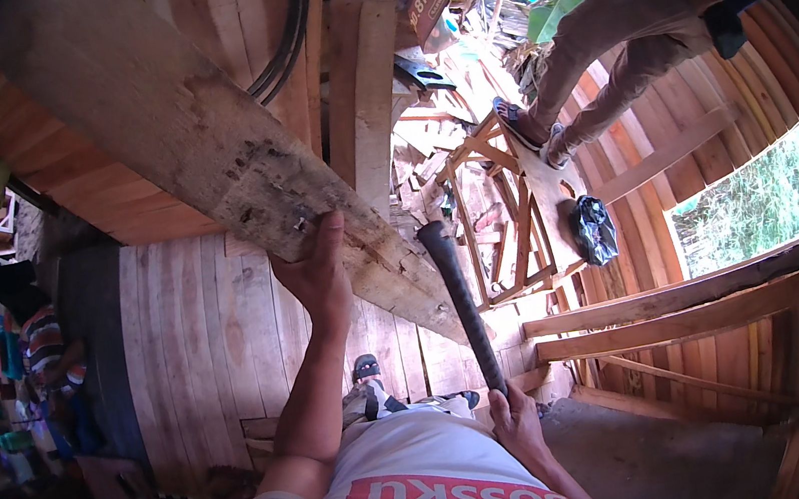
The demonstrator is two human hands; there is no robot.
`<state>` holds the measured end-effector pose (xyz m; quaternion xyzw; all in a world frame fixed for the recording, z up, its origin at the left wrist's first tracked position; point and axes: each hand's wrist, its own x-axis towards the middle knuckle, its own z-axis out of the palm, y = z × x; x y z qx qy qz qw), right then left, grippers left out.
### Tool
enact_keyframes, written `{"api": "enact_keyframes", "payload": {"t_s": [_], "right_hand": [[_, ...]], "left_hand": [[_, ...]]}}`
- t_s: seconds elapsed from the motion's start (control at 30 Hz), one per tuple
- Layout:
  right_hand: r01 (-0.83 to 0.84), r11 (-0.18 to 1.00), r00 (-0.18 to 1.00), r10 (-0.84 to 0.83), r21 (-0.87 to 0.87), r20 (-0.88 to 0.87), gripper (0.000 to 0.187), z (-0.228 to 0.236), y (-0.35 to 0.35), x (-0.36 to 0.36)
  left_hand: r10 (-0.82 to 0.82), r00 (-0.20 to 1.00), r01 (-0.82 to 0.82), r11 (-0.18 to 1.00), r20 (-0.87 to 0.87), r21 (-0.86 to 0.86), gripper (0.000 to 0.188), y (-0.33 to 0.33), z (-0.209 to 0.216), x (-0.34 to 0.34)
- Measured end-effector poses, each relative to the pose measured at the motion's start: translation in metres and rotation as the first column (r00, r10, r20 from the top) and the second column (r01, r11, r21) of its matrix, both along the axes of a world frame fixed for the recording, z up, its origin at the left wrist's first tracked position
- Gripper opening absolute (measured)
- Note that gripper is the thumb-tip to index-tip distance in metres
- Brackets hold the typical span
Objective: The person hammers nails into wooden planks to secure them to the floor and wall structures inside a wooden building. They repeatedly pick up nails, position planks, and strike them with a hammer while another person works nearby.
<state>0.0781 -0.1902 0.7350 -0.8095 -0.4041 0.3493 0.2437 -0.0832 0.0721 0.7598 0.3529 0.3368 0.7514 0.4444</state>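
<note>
A long, weathered plank [236, 155] slants across the view from the upper left toward the middle right. My left hand [315, 276] grips its near edge, thumb on the top face and fingers out of sight beneath. Close to the thumb, a small shiny metal piece [299, 224] and dark stains mark the wood. My right hand [516, 421] is closed around the lower end of a tool with a black ribbed handle [466, 306], like a hammer's. The flared butt points up beside the plank's edge; whatever head the tool has is hidden at my fist.
At upper right another person [588, 73] stands on a board beside a wooden frame [506, 215], near a black plastic bag [593, 229]. Wood scraps lie beyond the frame. Wooden rails [688, 297] cross the right side. Another person [49, 346] is at far left. A dark cable [288, 52] hangs above the plank.
</note>
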Motion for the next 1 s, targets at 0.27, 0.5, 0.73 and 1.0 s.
{"api": "enact_keyframes", "payload": {"t_s": [0.27, 0.5, 0.73, 1.0], "right_hand": [[0.14, 0.986, 0.972, -0.12, 0.089, -0.203, 0.03, 0.009, -0.006, 0.0], [0.046, 0.998, 0.998, -0.044, 0.05, -0.036, 0.03, 0.001, 0.011, -0.01], [0.169, 0.978, 0.963, -0.137, 0.125, -0.233, 0.032, 0.002, 0.012, -0.004], [-0.02, 1.0, 0.997, 0.021, -0.011, 0.068, 0.032, -0.023, 0.017, -0.003]], "left_hand": [[0.003, 0.999, -0.004, 1.0, -0.043, -0.023, 0.059, 0.0, -0.005, -0.003], [-0.047, 0.999, 0.047, 0.999, 0.014, -0.003, 0.06, -0.008, 0.008, 0.011], [-0.022, 0.998, 0.022, 1.0, -0.053, -0.003, 0.056, -0.002, 0.008, 0.013], [-0.065, 0.997, 0.065, 0.998, 0.037, 0.002, 0.054, -0.002, 0.011, 0.021]]}}
